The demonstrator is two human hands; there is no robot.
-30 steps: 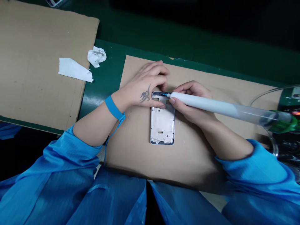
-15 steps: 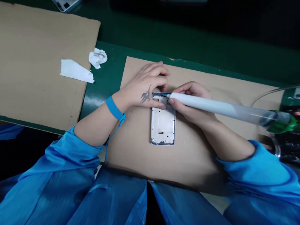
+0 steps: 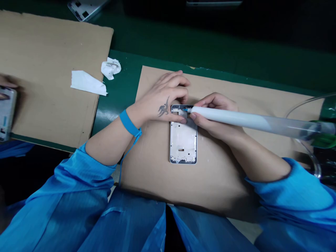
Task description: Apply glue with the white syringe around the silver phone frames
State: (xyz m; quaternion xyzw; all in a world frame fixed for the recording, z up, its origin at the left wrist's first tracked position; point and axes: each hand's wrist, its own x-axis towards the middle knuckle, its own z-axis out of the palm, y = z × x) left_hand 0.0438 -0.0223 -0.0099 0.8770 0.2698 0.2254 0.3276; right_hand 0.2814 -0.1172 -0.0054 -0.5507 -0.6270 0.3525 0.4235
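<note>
A silver phone frame (image 3: pixel 183 140) with dark ends and small cut-outs lies flat on cardboard in front of me. My left hand (image 3: pixel 165 96) steadies it: the thumb presses on its upper left part and the curled fingers reach past its top edge. In my right hand (image 3: pixel 219 117), thumb and fingers pinch a long dispensing syringe (image 3: pixel 233 118), filled with white material, near its front end. Its blue needle tip points left, over the upper end of the frame. Whether the tip touches the metal I cannot tell.
Cardboard (image 3: pixel 162 182) covers the green bench (image 3: pixel 126 66). Crumpled white tissue (image 3: pixel 111 68) and a torn white strip (image 3: pixel 88 83) lie left. Another person's hand (image 3: pixel 6 82) holds a phone part (image 3: pixel 6 112) at the far left. A clear hose (image 3: pixel 296 105) curves at right.
The syringe tip has shifted slightly along the upper end of the frame. Another person's hand with a phone part has come into view at the left. My left hand keeps its hold.
</note>
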